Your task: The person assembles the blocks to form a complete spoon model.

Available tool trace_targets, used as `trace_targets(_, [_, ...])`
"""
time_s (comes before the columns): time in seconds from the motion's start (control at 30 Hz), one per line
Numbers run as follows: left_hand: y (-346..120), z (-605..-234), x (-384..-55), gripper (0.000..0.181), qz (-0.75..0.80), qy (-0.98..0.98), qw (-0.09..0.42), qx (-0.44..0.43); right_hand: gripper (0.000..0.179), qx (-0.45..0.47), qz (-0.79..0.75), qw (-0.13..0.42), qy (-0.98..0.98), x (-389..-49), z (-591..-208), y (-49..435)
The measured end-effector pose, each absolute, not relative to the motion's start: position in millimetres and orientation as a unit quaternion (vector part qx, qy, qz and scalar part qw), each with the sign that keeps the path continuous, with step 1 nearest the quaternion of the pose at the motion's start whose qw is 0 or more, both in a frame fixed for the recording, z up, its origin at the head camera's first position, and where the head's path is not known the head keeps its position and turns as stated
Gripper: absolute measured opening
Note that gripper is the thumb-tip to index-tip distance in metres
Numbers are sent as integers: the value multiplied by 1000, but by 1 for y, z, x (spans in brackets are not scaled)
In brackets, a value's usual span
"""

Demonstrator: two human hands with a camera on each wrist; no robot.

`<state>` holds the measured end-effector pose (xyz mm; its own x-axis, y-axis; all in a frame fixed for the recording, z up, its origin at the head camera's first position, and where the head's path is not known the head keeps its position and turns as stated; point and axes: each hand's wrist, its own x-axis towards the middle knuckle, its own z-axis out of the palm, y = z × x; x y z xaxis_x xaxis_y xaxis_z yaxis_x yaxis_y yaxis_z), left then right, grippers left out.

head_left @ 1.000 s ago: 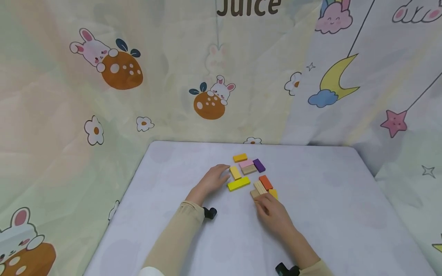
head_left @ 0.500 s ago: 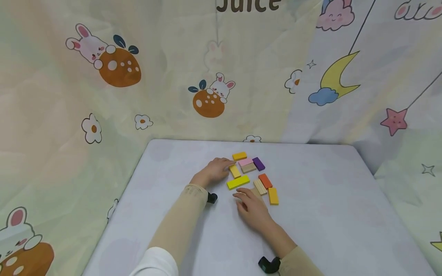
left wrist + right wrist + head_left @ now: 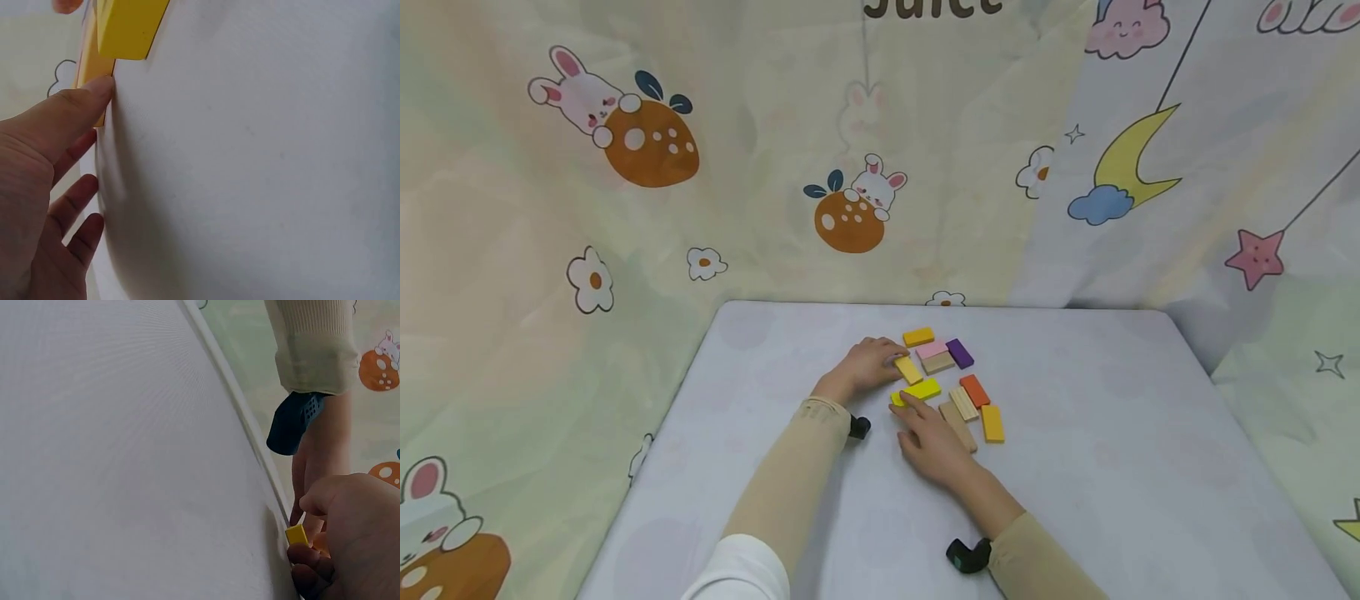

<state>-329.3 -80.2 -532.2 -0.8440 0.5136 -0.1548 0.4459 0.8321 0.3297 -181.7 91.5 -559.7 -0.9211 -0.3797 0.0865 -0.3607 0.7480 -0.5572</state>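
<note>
Small flat coloured blocks lie in a loose cluster on the table. My left hand (image 3: 863, 367) holds a light yellow block (image 3: 909, 370) at the cluster's left side. In the left wrist view its thumb (image 3: 97, 87) presses one side of that block, and the index finger goes behind it. Just in front of it lies a longer bright yellow block (image 3: 928, 387). My right hand (image 3: 934, 442) is at the left end of this block, fingers spread and fingertips over or against it. In the right wrist view one yellow block end (image 3: 296, 534) shows between thumb and fingers, without a clear grip.
A tan block (image 3: 958, 427), a striped pale block (image 3: 964, 403), a red-orange block (image 3: 974, 390) and an amber block (image 3: 992, 423) lie right of my right hand. Behind are pink (image 3: 931, 350), purple (image 3: 959, 353) and orange-yellow (image 3: 918, 337) blocks. A printed cloth (image 3: 760, 208) hangs behind the table.
My right hand has left the tan block and moved left and forward to the bright yellow block. My left hand has moved slightly forward onto the light yellow block.
</note>
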Motion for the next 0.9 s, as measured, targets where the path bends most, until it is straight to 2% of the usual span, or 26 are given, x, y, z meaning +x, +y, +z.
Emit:
trace_targets(0.43, [-90, -547, -331, 38, 187, 946, 79, 253, 38, -205, -284, 9, 937, -182, -563, 105])
trace_targets(0.9, [-100, -549, -306, 38, 231, 946, 65, 217, 35, -224, -293, 20, 929, -175, -563, 125])
